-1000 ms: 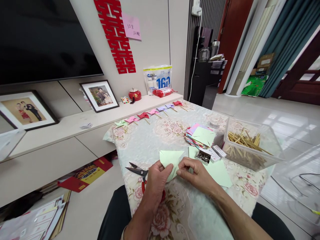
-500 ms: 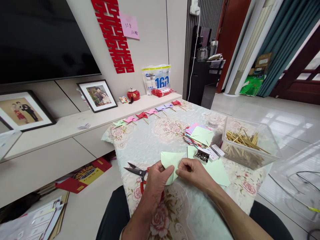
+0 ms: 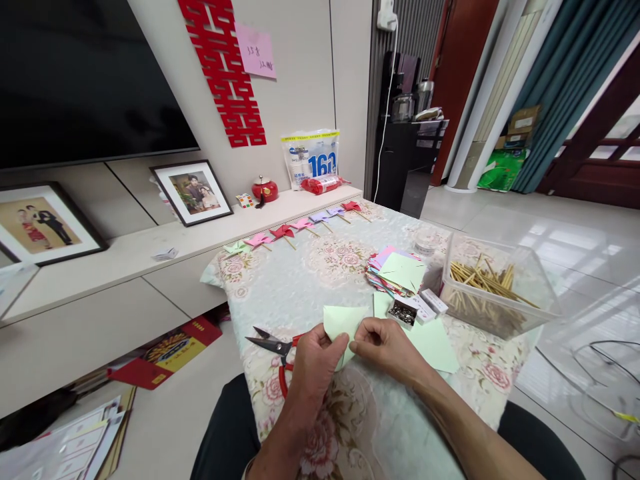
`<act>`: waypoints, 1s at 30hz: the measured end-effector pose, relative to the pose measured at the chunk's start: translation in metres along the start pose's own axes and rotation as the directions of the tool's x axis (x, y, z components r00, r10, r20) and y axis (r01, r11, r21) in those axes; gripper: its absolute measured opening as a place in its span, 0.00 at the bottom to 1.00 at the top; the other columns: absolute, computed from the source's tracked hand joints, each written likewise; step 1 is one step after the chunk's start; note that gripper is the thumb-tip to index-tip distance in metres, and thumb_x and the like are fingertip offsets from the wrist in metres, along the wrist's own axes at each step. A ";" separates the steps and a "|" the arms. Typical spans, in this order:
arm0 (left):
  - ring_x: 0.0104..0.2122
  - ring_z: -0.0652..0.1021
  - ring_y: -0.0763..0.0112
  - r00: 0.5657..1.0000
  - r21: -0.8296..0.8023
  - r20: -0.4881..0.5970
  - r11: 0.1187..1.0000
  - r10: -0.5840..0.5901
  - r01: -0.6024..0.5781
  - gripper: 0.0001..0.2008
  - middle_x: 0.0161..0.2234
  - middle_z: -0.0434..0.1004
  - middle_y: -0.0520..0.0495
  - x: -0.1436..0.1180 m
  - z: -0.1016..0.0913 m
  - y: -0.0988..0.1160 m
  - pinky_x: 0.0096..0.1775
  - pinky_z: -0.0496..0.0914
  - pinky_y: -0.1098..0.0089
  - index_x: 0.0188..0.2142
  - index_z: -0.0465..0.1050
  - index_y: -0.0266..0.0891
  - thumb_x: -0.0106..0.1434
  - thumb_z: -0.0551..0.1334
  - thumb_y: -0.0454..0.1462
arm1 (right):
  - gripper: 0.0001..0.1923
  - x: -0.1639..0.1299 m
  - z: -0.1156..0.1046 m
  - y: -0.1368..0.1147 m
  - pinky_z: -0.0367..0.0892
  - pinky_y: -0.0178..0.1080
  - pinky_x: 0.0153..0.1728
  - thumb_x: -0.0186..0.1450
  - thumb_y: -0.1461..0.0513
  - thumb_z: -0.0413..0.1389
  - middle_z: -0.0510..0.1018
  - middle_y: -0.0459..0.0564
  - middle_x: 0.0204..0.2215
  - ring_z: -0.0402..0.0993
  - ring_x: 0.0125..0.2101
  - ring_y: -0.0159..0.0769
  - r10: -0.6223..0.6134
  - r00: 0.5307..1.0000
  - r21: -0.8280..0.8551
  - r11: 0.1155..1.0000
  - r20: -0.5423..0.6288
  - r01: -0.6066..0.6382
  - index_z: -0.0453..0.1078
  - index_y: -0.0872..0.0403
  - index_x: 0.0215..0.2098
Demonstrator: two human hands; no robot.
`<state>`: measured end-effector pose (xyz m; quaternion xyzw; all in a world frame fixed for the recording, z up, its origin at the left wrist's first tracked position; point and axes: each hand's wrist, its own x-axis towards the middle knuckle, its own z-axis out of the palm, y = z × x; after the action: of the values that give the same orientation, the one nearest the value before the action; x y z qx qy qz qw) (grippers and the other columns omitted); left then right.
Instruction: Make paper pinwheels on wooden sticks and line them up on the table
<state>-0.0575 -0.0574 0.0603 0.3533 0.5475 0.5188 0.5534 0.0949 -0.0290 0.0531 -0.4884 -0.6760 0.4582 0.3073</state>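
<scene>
Between my two hands is a light green sheet of paper (image 3: 341,321), partly folded over. My left hand (image 3: 320,353) pinches it from the left, thumb on top. From the right, my right hand (image 3: 383,343) grips its edge between thumb and fingers. Red-handled scissors (image 3: 273,343) lie beside my left hand, their blades apart and part of the handles hidden behind that hand. Just beyond my right hand sits a small open box of metal pins (image 3: 403,312). More green paper (image 3: 437,347) lies under and beside my right wrist.
A stack of coloured paper squares (image 3: 397,272) lies behind the pin box. At the right stands a clear plastic bin (image 3: 500,313) of wooden sticks. Several paper pinwheels (image 3: 283,232) line the far table edge, by a low cabinet (image 3: 125,273) with framed photos.
The right side of the green paper has folded further inward between my fingers. Both hands stay almost in place, and the view has shifted slightly.
</scene>
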 end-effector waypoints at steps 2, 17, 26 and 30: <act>0.26 0.77 0.69 1.000 0.008 -0.002 1.000 -0.003 0.003 0.14 0.26 0.82 0.50 -0.002 0.000 0.000 0.28 0.67 0.74 0.36 0.81 0.34 0.49 0.69 0.36 | 0.09 0.000 0.000 0.000 0.50 0.32 0.23 0.56 0.60 0.59 0.63 0.40 0.17 0.56 0.21 0.27 0.005 1.000 0.009 1.000 -0.001 -0.005 0.68 0.55 0.22; 0.26 0.77 0.67 1.000 0.048 0.014 0.999 -0.018 0.017 0.10 0.25 0.81 0.49 -0.002 -0.001 0.007 0.28 0.67 0.73 0.31 0.80 0.35 0.47 0.68 0.38 | 0.10 -0.003 -0.004 -0.005 0.49 0.33 0.22 0.56 0.59 0.61 0.63 0.40 0.17 0.55 0.21 0.27 0.002 0.999 0.083 0.997 0.053 -0.006 0.69 0.56 0.22; 0.24 0.77 0.67 0.920 0.097 0.337 0.979 -0.199 0.177 0.14 0.25 0.81 0.44 0.006 -0.027 0.026 0.29 0.68 0.71 0.30 0.81 0.32 0.45 0.71 0.40 | 0.24 0.002 -0.030 0.003 0.65 0.38 0.40 0.60 0.54 0.63 0.77 0.51 0.41 0.71 0.40 0.39 -0.117 0.964 0.384 0.900 -0.238 0.204 0.72 0.53 0.52; 0.22 0.75 0.67 0.884 0.250 0.410 0.960 -0.223 0.126 0.10 0.22 0.78 0.48 0.010 -0.028 0.034 0.26 0.66 0.72 0.27 0.80 0.33 0.46 0.69 0.39 | 0.35 -0.002 -0.023 -0.001 0.65 0.37 0.35 0.60 0.55 0.63 0.77 0.49 0.37 0.73 0.35 0.36 -0.077 0.993 0.542 0.840 0.091 0.015 0.61 0.54 0.63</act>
<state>-0.0922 -0.0457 0.0860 0.4670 0.4930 0.3123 0.6643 0.1150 -0.0238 0.0631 -0.3400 -0.5470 0.6485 0.4057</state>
